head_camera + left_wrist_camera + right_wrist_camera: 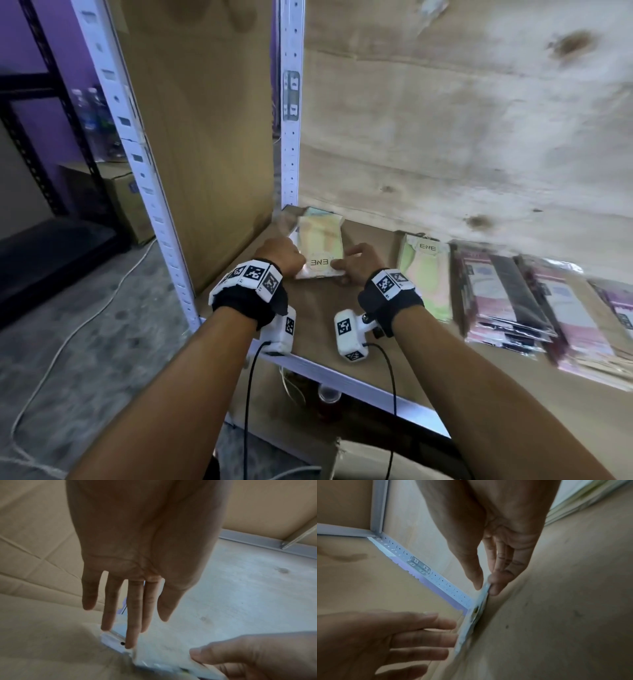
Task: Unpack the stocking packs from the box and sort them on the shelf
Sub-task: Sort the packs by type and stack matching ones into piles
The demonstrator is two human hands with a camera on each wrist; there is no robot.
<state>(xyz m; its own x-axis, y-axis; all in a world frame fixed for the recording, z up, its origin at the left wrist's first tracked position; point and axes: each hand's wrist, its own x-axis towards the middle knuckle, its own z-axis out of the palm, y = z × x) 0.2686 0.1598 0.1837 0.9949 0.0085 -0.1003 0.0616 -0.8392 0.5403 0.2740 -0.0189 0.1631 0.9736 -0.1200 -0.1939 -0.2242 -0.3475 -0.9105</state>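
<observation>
Pale yellow and green, the stocking pack (pixel 318 246) lies flat on the brown shelf board (pixel 318 308), in the back left corner beside the white perforated upright post (pixel 291 102). A round label on its near end reads "ENE".

Both hands meet at the pack's near end. The left hand (pixel 282 255) is at its left edge. In the left wrist view its fingers (pixel 132 615) are straight and slightly spread, with the longest fingertip touching the pack's clear plastic edge; nothing is gripped. The right hand (pixel 359 262) is at the pack's right edge. In the right wrist view its thumb and fingers (pixel 498 582) pinch the thin edge of the pack between them.

To the right of this pack, a second pale green pack (pixel 426 270) with the same label lies flat on the shelf board. Further right sit stacks of pink and black packs (pixel 507 294), overlapping one another. Behind the pack stands a pale plywood back panel (pixel 462 137), and to its left a brown cardboard sheet (pixel 205 137) stands upright against the shelf's side. Each wrist carries a black strap with white square-patterned marker blocks (pixel 253 275).
</observation>
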